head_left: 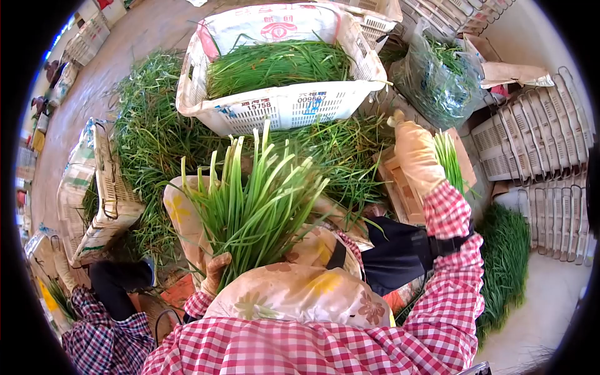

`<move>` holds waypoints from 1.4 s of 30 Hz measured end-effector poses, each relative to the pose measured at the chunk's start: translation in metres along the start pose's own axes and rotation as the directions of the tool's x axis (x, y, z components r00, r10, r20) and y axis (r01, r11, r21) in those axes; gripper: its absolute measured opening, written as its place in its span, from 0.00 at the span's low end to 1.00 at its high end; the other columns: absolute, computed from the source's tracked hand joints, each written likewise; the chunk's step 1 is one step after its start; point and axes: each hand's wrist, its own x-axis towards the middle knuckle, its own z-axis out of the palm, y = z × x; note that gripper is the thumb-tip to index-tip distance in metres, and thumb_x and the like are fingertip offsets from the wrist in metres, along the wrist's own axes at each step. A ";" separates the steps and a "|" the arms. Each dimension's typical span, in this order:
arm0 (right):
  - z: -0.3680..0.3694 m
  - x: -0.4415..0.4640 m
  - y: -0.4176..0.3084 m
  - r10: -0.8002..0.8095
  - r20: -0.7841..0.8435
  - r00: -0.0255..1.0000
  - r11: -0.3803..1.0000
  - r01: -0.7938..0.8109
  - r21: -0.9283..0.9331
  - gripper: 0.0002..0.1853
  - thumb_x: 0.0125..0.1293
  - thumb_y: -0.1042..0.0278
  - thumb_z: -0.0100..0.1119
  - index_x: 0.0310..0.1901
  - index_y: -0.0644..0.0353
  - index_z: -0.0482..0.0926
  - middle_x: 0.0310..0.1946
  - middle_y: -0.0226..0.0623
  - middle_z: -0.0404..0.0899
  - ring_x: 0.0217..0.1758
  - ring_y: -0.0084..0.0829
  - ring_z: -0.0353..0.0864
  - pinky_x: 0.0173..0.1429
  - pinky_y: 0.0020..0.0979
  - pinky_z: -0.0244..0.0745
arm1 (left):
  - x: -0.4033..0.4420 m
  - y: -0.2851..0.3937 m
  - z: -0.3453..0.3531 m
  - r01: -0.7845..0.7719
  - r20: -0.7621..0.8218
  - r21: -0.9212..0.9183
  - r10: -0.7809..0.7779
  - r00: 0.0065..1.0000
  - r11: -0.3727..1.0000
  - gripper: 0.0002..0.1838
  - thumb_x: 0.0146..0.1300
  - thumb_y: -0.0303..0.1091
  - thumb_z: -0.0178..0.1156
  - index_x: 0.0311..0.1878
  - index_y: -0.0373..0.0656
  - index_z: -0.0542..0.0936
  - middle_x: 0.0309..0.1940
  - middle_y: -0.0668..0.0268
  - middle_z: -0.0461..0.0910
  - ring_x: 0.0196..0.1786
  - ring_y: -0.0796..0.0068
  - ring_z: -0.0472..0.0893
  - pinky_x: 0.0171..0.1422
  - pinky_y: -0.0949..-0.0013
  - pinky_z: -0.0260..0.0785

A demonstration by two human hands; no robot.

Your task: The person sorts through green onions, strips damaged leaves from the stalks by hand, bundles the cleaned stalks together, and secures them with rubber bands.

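My left hand (216,272), in a tan glove, is wrapped round the lower part of a large bunch of green stalks (250,206) fanned out above my lap, pale ends up. Out to the right, my right hand (417,156), gloved too, is over a wooden stool (400,187). A smaller bundle of green stalks (448,156) stands beside that hand; the fingers' hold on it is hidden. In front of me a white crate (275,115) holds a layer of long green leaves (281,65).
Loose greens (150,144) lie heaped around the crate. A clear bag of greens (437,81) and stacked crates (537,131) stand at the right, with more greens (503,262) below. A co-worker's checkered sleeve (106,331) and an upright crate (106,194) are at the left.
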 end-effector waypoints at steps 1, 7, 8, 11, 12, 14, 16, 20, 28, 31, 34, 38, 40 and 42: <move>-0.024 0.006 -0.018 -0.047 -0.124 0.991 0.992 0.032 -0.120 0.08 0.63 0.76 0.46 0.40 0.60 0.76 0.22 0.38 0.74 0.24 0.36 0.76 0.26 0.36 0.69 | 0.001 0.003 0.000 -0.006 0.003 0.000 0.006 1.000 1.000 0.30 0.54 0.20 0.63 0.62 0.38 0.68 0.56 0.57 0.74 0.57 0.68 0.74 0.63 0.63 0.67; -0.037 -0.003 -0.115 -0.419 0.472 0.775 0.880 0.219 0.422 0.33 0.53 0.33 0.56 0.46 0.56 0.81 0.46 0.45 0.76 0.56 0.47 0.69 0.70 0.59 0.42 | 0.004 0.014 -0.001 -0.042 0.003 0.015 0.042 0.999 0.999 0.30 0.54 0.21 0.63 0.62 0.38 0.68 0.55 0.57 0.74 0.57 0.68 0.74 0.63 0.63 0.67; -0.034 -0.002 -0.121 -0.447 0.526 0.723 0.865 0.201 0.459 0.31 0.53 0.34 0.56 0.46 0.55 0.81 0.46 0.45 0.77 0.56 0.46 0.70 0.70 0.60 0.40 | 0.002 0.014 -0.002 -0.039 -0.001 0.016 0.039 0.999 0.999 0.30 0.54 0.21 0.64 0.62 0.38 0.68 0.55 0.57 0.74 0.57 0.68 0.74 0.63 0.63 0.67; -0.015 -0.019 -0.136 -0.457 0.568 0.684 0.786 0.013 0.618 0.24 0.55 0.41 0.58 0.41 0.54 0.82 0.44 0.42 0.78 0.58 0.44 0.69 0.70 0.62 0.34 | -0.002 0.014 -0.003 -0.039 -0.006 0.018 0.040 0.999 0.999 0.30 0.54 0.21 0.64 0.62 0.38 0.68 0.55 0.57 0.75 0.57 0.68 0.74 0.63 0.63 0.67; -0.012 -0.027 -0.137 -0.475 0.518 0.712 0.800 0.104 0.591 0.20 0.56 0.47 0.60 0.38 0.56 0.82 0.39 0.42 0.80 0.53 0.45 0.74 0.70 0.62 0.35 | -0.003 0.014 -0.004 -0.033 -0.010 0.020 0.033 0.999 0.999 0.30 0.54 0.21 0.64 0.62 0.38 0.68 0.55 0.57 0.75 0.57 0.68 0.74 0.62 0.63 0.67; -0.003 -0.033 -0.139 -0.486 0.485 0.727 0.713 0.008 0.701 0.18 0.57 0.51 0.60 0.38 0.59 0.81 0.31 0.46 0.79 0.38 0.47 0.79 0.54 0.49 0.66 | -0.004 0.013 -0.004 -0.032 -0.012 0.022 0.032 0.999 0.999 0.30 0.54 0.21 0.64 0.62 0.38 0.68 0.55 0.57 0.75 0.57 0.68 0.74 0.62 0.63 0.67; 0.015 -0.044 -0.139 -0.520 0.469 0.714 0.646 -0.031 0.763 0.18 0.57 0.52 0.60 0.38 0.60 0.80 0.29 0.48 0.79 0.34 0.49 0.79 0.43 0.43 0.73 | -0.006 0.010 -0.003 -0.026 -0.015 0.016 0.026 1.000 1.000 0.30 0.54 0.21 0.64 0.62 0.38 0.68 0.55 0.57 0.75 0.57 0.68 0.74 0.62 0.63 0.67; 0.014 -0.052 -0.137 -0.538 0.450 0.713 0.624 -0.022 0.781 0.18 0.56 0.53 0.61 0.37 0.61 0.80 0.29 0.49 0.80 0.36 0.50 0.79 0.41 0.43 0.73 | -0.007 0.007 -0.006 0.001 -0.016 0.009 -0.001 1.000 1.000 0.30 0.54 0.21 0.64 0.62 0.38 0.68 0.55 0.57 0.75 0.57 0.68 0.74 0.62 0.63 0.67; 0.020 -0.046 -0.150 -0.689 0.508 0.517 0.609 0.035 0.792 0.17 0.55 0.56 0.62 0.37 0.64 0.79 0.36 0.44 0.81 0.40 0.44 0.80 0.43 0.39 0.75 | -0.003 0.008 -0.007 0.041 -0.014 0.023 -0.041 0.999 0.999 0.30 0.55 0.22 0.64 0.62 0.38 0.68 0.55 0.57 0.75 0.57 0.68 0.74 0.62 0.63 0.67; 0.036 -0.050 -0.135 -0.614 0.105 0.782 0.409 0.201 0.890 0.11 0.57 0.64 0.56 0.34 0.65 0.78 0.28 0.42 0.77 0.31 0.39 0.77 0.36 0.37 0.75 | -0.003 0.007 -0.008 0.049 -0.015 0.028 -0.049 0.999 0.998 0.30 0.55 0.22 0.64 0.62 0.38 0.68 0.55 0.57 0.75 0.56 0.68 0.74 0.62 0.63 0.67; 0.023 -0.016 -0.123 -0.516 0.454 0.726 0.719 0.079 0.691 0.12 0.64 0.67 0.54 0.46 0.61 0.75 0.43 0.43 0.76 0.41 0.34 0.78 0.45 0.34 0.78 | 0.000 0.010 -0.007 0.053 -0.012 0.033 -0.052 0.999 0.998 0.30 0.55 0.22 0.64 0.62 0.38 0.68 0.55 0.57 0.75 0.56 0.68 0.74 0.62 0.63 0.67; 0.051 -0.001 -0.062 0.003 0.112 0.994 0.644 -0.088 0.760 0.13 0.58 0.73 0.56 0.46 0.60 0.79 0.34 0.43 0.81 0.37 0.37 0.81 0.42 0.33 0.76 | 0.002 0.014 -0.008 0.050 -0.013 0.029 -0.049 0.999 0.998 0.30 0.55 0.22 0.64 0.62 0.38 0.68 0.55 0.57 0.75 0.56 0.68 0.74 0.62 0.63 0.67; 0.065 -0.004 -0.037 0.177 0.030 0.984 0.821 -0.164 0.546 0.17 0.60 0.71 0.53 0.52 0.60 0.75 0.31 0.45 0.80 0.32 0.41 0.81 0.35 0.37 0.76 | 0.002 0.015 -0.009 0.047 -0.014 0.029 -0.047 0.999 0.998 0.29 0.55 0.22 0.64 0.62 0.38 0.68 0.55 0.57 0.75 0.56 0.68 0.74 0.62 0.63 0.67; 0.073 -0.014 -0.023 0.311 0.126 0.942 0.913 -0.333 0.237 0.16 0.61 0.71 0.52 0.51 0.59 0.75 0.24 0.46 0.79 0.26 0.42 0.80 0.29 0.39 0.75 | 0.003 0.016 -0.011 0.045 -0.017 0.030 -0.045 0.999 0.999 0.29 0.55 0.22 0.64 0.62 0.38 0.68 0.55 0.57 0.75 0.56 0.68 0.74 0.62 0.63 0.67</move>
